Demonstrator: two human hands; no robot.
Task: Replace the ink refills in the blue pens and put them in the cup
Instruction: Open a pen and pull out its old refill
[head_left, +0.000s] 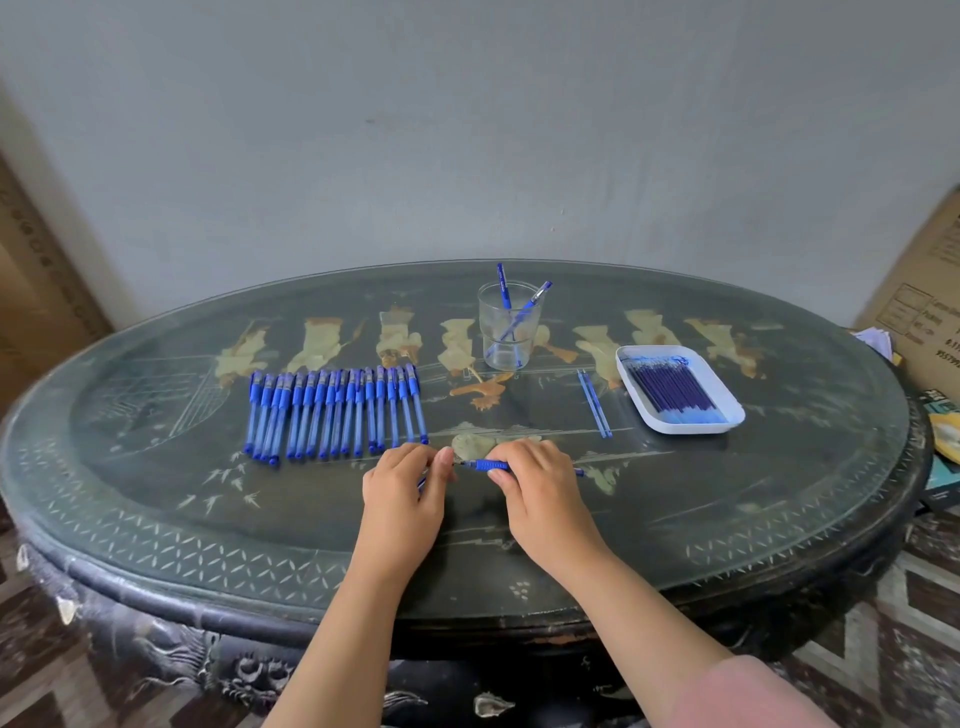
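The pen (485, 465) looks light, stiff and slick, best held at its ribbed sleeve, where the right hand (540, 486) has its grip clamped. At nine o'clock, the left hand (410, 483) pinches a blue piece (422, 483).

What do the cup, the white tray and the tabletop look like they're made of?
Cup: clear glass or hard plastic; the pens show through its wall. Tray: probably glossy white plastic, with a smooth rounded rim. Tabletop: dark lacquered wood with pale inlaid figures, seemingly under a glass sheet that reflects light.
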